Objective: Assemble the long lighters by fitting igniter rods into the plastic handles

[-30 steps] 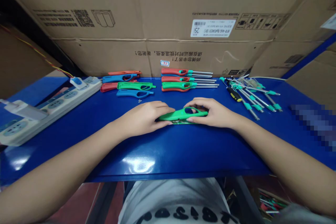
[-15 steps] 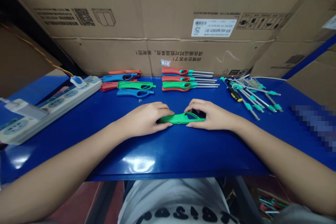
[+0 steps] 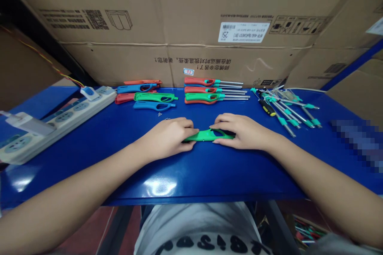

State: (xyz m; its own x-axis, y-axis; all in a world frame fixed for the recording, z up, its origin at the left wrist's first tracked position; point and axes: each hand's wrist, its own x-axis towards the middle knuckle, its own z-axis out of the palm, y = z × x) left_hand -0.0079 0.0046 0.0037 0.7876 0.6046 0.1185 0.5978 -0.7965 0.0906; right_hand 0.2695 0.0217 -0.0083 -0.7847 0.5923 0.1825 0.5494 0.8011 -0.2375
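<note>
Green lighter casing [image 3: 205,135] was at the front middle of the blue table [image 3: 179,167], between both hands. Left hand [image 3: 176,133] pinched its butt end between thumb and fingers; right hand [image 3: 239,130] gripped the trigger-loop end. Halves looked brought together; whether fastened, could not tell. No metal tube showed past the right hand, though the fingers hid that tip.

Behind: a stack of lighters [image 3: 199,89] with tubes fitted, apparently finished. To their left, handle shells [image 3: 154,97] without tubes; at right, loose metal tubes [image 3: 289,115] beside a screwdriver [image 3: 267,107]. Judged plenty left unassembled.

Writing: carton [image 3: 194,8] stood upside down, "AUX" cut by the top edge. White label [image 3: 242,32] read "25" and "KFR-46G…", remainder too small. Inverted Chinese handling plea below. Small blue-edged tag [image 3: 188,71]: two digits, possibly 33.
</note>
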